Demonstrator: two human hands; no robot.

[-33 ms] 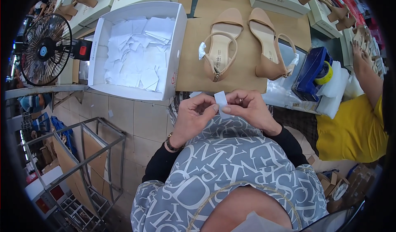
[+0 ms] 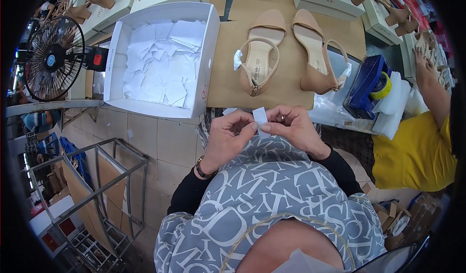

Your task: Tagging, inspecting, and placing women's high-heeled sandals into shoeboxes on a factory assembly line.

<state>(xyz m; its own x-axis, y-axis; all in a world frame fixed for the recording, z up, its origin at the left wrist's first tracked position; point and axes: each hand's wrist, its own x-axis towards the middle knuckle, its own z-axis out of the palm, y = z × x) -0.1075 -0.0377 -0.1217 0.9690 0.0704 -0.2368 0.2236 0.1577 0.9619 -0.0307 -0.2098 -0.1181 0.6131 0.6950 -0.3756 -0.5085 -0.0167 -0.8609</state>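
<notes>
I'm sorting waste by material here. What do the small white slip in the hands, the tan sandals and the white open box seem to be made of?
Small white slip: probably thin matte paper; it looks flat and light between both hands.
Tan sandals: smooth leather or imitation, faint sheen; which one is unclear.
White open box: paperboard, with stiff folded walls.

Left hand (image 2: 228, 134) and right hand (image 2: 291, 127) pinch a small white paper slip (image 2: 260, 115) below two tan sandals (image 2: 286, 49).

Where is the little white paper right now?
In the head view, the little white paper is pinched between the left hand and right hand, just below the tan sandals on the brown table.
</notes>
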